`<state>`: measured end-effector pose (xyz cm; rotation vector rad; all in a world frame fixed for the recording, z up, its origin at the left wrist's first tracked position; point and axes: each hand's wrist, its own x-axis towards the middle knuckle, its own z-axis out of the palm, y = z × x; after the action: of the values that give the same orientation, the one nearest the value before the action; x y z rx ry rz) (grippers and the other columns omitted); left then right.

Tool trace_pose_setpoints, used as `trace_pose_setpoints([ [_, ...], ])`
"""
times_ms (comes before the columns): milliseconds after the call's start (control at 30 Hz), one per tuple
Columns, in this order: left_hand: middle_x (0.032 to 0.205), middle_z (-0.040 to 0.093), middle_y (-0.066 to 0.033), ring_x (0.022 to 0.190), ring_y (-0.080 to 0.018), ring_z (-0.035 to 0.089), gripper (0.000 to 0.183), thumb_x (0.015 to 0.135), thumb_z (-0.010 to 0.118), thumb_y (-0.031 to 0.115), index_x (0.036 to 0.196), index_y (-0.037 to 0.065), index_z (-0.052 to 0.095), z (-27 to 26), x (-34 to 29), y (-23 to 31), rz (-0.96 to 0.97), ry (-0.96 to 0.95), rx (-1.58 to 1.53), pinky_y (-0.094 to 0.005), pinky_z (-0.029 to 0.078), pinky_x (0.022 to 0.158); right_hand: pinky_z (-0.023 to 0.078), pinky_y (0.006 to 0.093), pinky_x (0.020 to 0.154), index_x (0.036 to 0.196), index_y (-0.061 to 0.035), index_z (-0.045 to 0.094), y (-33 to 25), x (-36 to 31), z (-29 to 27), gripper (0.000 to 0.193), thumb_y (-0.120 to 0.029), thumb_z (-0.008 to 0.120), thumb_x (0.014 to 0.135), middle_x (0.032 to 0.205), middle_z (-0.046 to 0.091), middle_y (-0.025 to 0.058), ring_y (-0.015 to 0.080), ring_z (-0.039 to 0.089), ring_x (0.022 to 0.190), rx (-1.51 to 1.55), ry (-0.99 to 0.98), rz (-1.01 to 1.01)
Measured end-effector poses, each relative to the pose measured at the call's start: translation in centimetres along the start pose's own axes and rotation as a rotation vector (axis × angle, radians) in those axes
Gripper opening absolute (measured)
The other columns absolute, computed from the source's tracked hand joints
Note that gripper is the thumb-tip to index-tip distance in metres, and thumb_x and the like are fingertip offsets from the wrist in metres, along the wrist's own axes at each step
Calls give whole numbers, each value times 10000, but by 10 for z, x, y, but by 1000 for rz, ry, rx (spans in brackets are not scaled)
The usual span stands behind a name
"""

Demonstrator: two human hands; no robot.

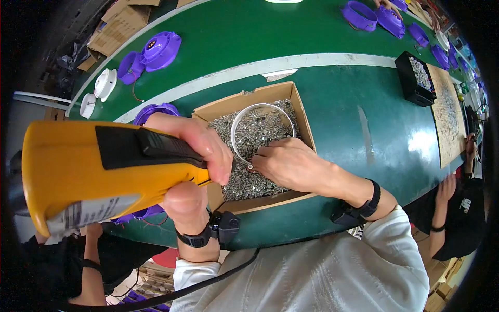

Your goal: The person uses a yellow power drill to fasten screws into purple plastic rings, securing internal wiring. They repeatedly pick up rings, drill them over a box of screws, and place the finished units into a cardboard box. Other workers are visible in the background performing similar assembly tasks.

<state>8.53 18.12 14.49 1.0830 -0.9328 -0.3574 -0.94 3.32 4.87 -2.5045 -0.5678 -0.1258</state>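
Note:
My left hand (200,148) is closed around a large yellow and black handheld power tool (125,166), which looms close on the left. Its working end is not visible. Below it stands an open cardboard box (307,117) filled with small metal screws (239,190). A thin white ring (233,130) with a small round lug at its near edge is over the screws. My right hand (293,164) has its fingers curled closed at the ring's near right rim, hiding that part. I cannot tell whether a screw is also between the fingertips.
Purple round housings (161,51) and white round parts (105,85) lie on the green belt (228,31) beyond a pale rail. A black bin (413,78) of small pieces stands right, beside a worn board (446,114). Other people sit at both sides; a black cable (208,281) crosses near me.

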Motion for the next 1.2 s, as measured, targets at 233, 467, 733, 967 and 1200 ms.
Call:
trace_pose_setpoints([
  [233,583,480,-72,465,-166,479,659,825,563,568,1032,-36,400,15,-12,20,-19,398,180,-285,424,429,479,390,621,761,-45,549,-1,-2,3,168,-194,546,841,709,577,89,262,601,701,-29,-19,16],
  [467,608,498,-99,486,-192,490,641,811,585,566,1011,-6,376,39,-23,20,3,335,146,-312,431,469,479,384,627,775,-43,554,0,-4,6,187,-206,535,864,721,583,87,260,605,711,-52,-45,28],
  [733,622,511,-107,498,-201,506,667,747,670,552,989,-7,397,43,-21,16,-66,360,111,-316,441,482,484,386,635,769,-42,551,-3,-5,2,123,-157,536,810,728,582,93,259,612,737,-47,-49,41],
  [967,616,522,-107,499,-199,509,543,731,734,389,927,-24,441,41,-15,10,-72,299,-41,-311,445,469,486,387,644,765,-42,551,-3,-5,2,125,-156,531,811,725,581,95,259,613,744,-36,-66,51],
  [1200,613,560,-128,514,-214,547,409,669,756,253,804,-58,528,29,-9,5,-107,157,-131,-307,470,475,492,377,531,774,-50,617,-1,-4,7,145,-145,510,799,665,622,109,263,647,650,-72,20,-3],
])
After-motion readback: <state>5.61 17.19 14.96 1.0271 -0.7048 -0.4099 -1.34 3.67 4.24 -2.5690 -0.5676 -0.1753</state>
